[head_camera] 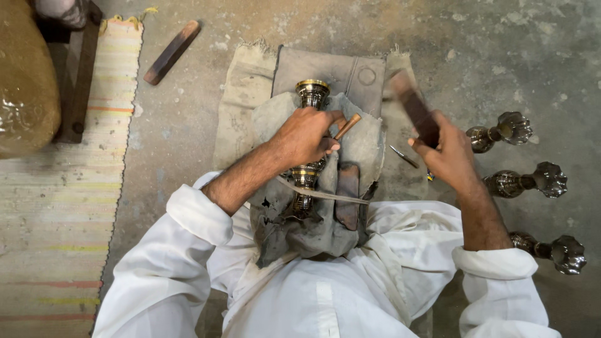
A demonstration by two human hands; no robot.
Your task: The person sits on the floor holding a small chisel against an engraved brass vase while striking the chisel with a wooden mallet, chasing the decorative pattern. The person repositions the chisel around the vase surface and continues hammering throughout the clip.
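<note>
A turned metal stem, brass-coloured with dark engraved bands and a flared cup at its far end, is seen from above lying lengthwise on a grey cloth spread over the person's lap, above a concrete floor. The left hand is closed over the stem's middle, pinning it down while a slim wooden-handled tool is pinched in the same hand. The right hand is closed around a dark wooden striker, raised and blurred. The stem is judged heavy, rigid and smooth, apt to roll, so it is best held at its narrow waist against the cloth. 3 similar stems lie on the floor to the right.
</note>
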